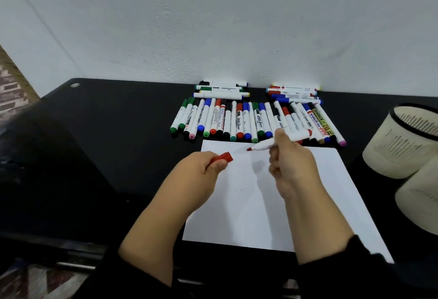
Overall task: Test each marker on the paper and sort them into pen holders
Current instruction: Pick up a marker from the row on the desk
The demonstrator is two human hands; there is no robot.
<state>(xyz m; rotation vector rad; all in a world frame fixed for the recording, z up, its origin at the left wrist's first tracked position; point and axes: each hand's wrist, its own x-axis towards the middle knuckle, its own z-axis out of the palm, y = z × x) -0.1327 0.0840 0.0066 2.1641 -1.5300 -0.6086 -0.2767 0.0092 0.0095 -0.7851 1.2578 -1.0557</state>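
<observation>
on my far left the black tabletop (99, 137) runs bare from its rounded back corner down to the near edge, a wide stretch of open surface beside my arm. my left hand (201, 166) hovers over the left edge of the white paper (239, 206), its fingers (219, 164) curled round a red cap (224, 157) that sticks out toward the right. the paper lies flat in front of me, its far edge just short of the row of markers (248, 121), its near edge close to the front of the tabletop; the middle of the sheet is open, with only a few faint specks on it.

the row lies side by side behind the paper, caps of green, blue, red, black and pink pointing toward me. behind it, against the white wall (213, 26), sit two small stacks lying crosswise: the left stack (221, 90) and the right stack (294, 91), with a gap of dark surface between them.

my right hand (291, 163) is raised above the upper right part of the paper, fingers clenched around the uncapped red marker (267, 143), whose red tip points left toward the cap and hangs just above the sheet's far edge; i cannot tell whether it touches.

at the right edge two cream pen holders (403, 147) lie tipped on their sides, one behind the other, just beside the paper's right edge.
</observation>
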